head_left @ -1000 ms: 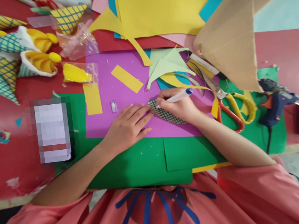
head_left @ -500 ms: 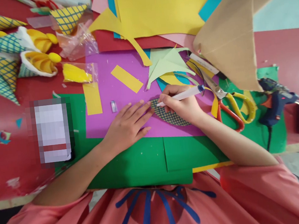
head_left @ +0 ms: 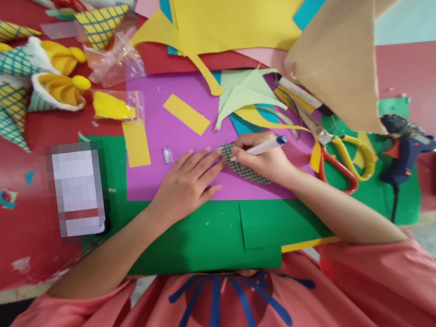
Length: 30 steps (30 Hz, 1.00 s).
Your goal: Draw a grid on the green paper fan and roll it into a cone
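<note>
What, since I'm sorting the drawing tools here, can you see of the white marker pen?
The marker pen has a smooth white barrel, plastic by its look, with a blue rear end. It slants in the right hand, rear end to the right, tip end over the cross-hatched piece. The grip hides part of the barrel; whether the tip touches the piece cannot be told.

a hand could slide over the green sheet [head_left: 203,244], on the near side of the purple sheet [head_left: 151,184]. scissors [head_left: 323,134] and a glue gun [head_left: 407,156] block the right side; pale green scraps [head_left: 247,94] crowd just beyond the right hand [head_left: 265,155].
</note>
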Tool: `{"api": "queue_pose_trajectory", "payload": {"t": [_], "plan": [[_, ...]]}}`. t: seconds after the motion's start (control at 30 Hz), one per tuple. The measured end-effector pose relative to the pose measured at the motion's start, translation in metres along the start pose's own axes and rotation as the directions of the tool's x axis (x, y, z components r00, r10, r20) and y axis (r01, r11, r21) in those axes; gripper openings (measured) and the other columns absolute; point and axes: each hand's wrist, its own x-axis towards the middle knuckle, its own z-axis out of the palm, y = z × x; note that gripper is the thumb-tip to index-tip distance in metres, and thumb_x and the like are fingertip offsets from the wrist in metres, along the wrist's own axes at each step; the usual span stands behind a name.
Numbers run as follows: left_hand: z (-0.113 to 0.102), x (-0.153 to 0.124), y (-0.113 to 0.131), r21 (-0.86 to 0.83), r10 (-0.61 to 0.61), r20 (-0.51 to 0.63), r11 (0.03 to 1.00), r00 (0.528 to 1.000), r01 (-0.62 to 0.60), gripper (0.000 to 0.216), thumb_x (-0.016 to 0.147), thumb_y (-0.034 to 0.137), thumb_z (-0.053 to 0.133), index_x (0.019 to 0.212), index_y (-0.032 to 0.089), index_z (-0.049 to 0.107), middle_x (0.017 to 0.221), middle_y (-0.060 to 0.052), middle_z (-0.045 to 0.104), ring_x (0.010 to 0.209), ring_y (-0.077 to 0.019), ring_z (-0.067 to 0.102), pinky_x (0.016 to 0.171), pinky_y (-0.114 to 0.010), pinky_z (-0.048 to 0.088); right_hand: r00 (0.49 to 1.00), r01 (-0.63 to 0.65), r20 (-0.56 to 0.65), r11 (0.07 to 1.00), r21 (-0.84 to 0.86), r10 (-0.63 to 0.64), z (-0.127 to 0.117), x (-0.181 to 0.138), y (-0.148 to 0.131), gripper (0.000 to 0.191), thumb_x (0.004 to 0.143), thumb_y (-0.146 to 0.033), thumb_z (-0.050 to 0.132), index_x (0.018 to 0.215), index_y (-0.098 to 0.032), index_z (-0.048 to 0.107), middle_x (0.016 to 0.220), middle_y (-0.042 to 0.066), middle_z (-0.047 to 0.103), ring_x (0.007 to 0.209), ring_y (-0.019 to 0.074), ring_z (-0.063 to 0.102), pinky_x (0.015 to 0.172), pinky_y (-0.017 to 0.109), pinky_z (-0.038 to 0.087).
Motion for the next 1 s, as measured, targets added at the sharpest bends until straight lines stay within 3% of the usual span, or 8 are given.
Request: {"api": "queue_pose_trajectory", "payload": {"t": [0.1, 0.3, 0.43, 0.63, 0.8, 1.0], "plan": [[-0.0003, 0.0001, 0.0002, 0.004, 0.000, 0.008, 1.000, 1.000, 0.000, 0.046, 0.094, 0.034, 0.044, 0.136, 0.015, 0.045, 0.143, -0.010, 0.046, 0.134, -0.0267, 0.041, 0.111, -0.047, 0.033, 0.998, -0.007, 0.059, 1.000, 0.020, 0.006, -0.0006, 0.0007, 0.0001, 0.024, 0.077, -0.017, 0.051, 0.053, -0.016, 0.051, 0.049, -0.005, 0.044, 0.049, 0.0061, 0.037, 0.048, 0.021, 0.028], [0.0004, -0.0004, 0.0000, 0.001, -0.001, 0.007, 1.000, 1.000, 0.001, 0.047, 0.094, 0.033, 0.045, 0.136, 0.015, 0.045, 0.143, -0.010, 0.046, 0.134, -0.0265, 0.040, 0.112, -0.047, 0.032, 1.000, 0.008, 0.005, 1.000, 0.003, -0.008, 0.0009, 0.0007, -0.0001, 0.023, 0.077, -0.017, 0.051, 0.055, -0.015, 0.051, 0.051, -0.004, 0.045, 0.050, 0.0061, 0.037, 0.051, 0.022, 0.030], [0.0008, -0.0007, -0.0004, -0.023, -0.006, 0.003, 1.000, 1.000, 0.006, 0.048, 0.093, 0.034, 0.045, 0.138, 0.017, 0.043, 0.144, -0.010, 0.046, 0.134, -0.0267, 0.039, 0.112, -0.047, 0.032, 0.996, 0.041, 0.081, 0.999, 0.022, -0.043, -0.0005, 0.0007, -0.0008, 0.024, 0.076, -0.015, 0.052, 0.052, -0.015, 0.049, 0.049, -0.005, 0.042, 0.049, 0.0057, 0.036, 0.049, 0.022, 0.027], [-0.0006, -0.0003, 0.0000, -0.003, -0.001, 0.002, 1.000, 1.000, 0.001, 0.046, 0.094, 0.033, 0.044, 0.136, 0.015, 0.045, 0.143, -0.010, 0.047, 0.134, -0.0265, 0.040, 0.111, -0.046, 0.032, 0.998, 0.025, 0.056, 1.000, 0.017, -0.026, -0.0010, 0.0015, -0.0017, 0.024, 0.076, -0.016, 0.050, 0.053, -0.016, 0.047, 0.050, -0.005, 0.040, 0.049, 0.0056, 0.034, 0.049, 0.022, 0.027], [-0.0003, -0.0005, 0.0001, 0.009, 0.003, -0.004, 1.000, 1.000, -0.003, 0.046, 0.094, 0.034, 0.044, 0.136, 0.015, 0.045, 0.143, -0.009, 0.046, 0.133, -0.0267, 0.041, 0.111, -0.046, 0.032, 0.992, 0.043, 0.121, 0.999, 0.020, -0.045, -0.0016, 0.0014, -0.0020, 0.027, 0.074, -0.014, 0.052, 0.050, -0.017, 0.040, 0.047, -0.007, 0.035, 0.047, 0.0049, 0.029, 0.047, 0.022, 0.023], [0.0007, -0.0004, 0.0001, -0.012, -0.001, 0.002, 1.000, 1.000, 0.001, 0.047, 0.093, 0.033, 0.045, 0.138, 0.016, 0.043, 0.143, -0.010, 0.046, 0.134, -0.0262, 0.040, 0.113, -0.046, 0.030, 0.994, -0.104, 0.055, 0.967, 0.233, 0.094, -0.0045, 0.0012, -0.0036, 0.024, 0.079, -0.019, 0.053, 0.055, -0.016, 0.051, 0.049, -0.005, 0.046, 0.047, 0.0058, 0.040, 0.046, 0.021, 0.030]]}}
